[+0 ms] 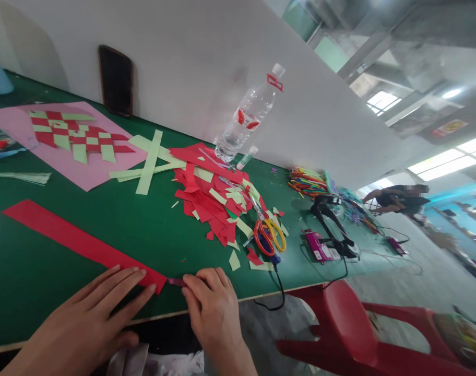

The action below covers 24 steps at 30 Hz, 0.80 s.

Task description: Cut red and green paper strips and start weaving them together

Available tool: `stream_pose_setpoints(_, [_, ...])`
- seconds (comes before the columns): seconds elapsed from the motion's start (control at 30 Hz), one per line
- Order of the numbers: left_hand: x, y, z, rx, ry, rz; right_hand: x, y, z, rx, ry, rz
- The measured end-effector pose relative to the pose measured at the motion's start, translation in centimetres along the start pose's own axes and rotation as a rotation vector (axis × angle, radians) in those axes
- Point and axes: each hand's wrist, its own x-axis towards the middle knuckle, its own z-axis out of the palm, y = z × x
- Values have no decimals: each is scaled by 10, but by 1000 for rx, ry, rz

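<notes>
A long red paper strip (77, 241) lies across the green table (105, 219). My left hand (93, 313) rests flat on the strip's near end, fingers stretched out. Just to the right, my right hand (212, 308) is curled, its fingertips pinched on a small purple thing (175, 282) at the strip's end; I cannot make out what it is. Beyond lies a pile of red and pale green paper scraps (210, 196), with red and yellow scissors (269, 236) at its right edge.
A pink sheet with a red and green woven pattern (71, 133) lies at the back left. A tilted plastic bottle (249, 115), a dark phone (115, 79) against the wall, coloured sticks (306, 181), a glue gun (328, 209), a red chair (351, 324). Another person (398, 198) is far right.
</notes>
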Motion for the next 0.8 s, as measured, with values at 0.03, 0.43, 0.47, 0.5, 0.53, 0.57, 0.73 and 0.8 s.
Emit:
stream_pose_setpoints(0.03, [-2,1,1,-6,-1,-1,1,1,-1,4,-7,10])
stream_pose_setpoints(0.43, [-15,0,12,-12,-121,-19,14,7,-4,43,-62,-17])
stream_pose_setpoints(0.47, [-15,-1,11,-13,-126,-21,15,8,-4,45,-62,-20])
stream_pose_setpoints(0.5, [-15,-1,11,-15,-127,-25,16,9,-4,47,-62,-25])
stream_pose_setpoints(0.53, [-16,-1,10,-17,-128,-30,18,9,-5,50,-66,-32])
stream_pose_setpoints(0.57, [-16,-1,10,-24,-124,-33,19,10,-5,52,-71,-43])
stream_pose_setpoints(0.73, [-18,-2,8,-82,-107,-40,20,12,-4,71,-90,-94])
stream_pose_setpoints(0.8, [-19,-2,8,-78,-104,-35,20,13,-5,72,-82,-87])
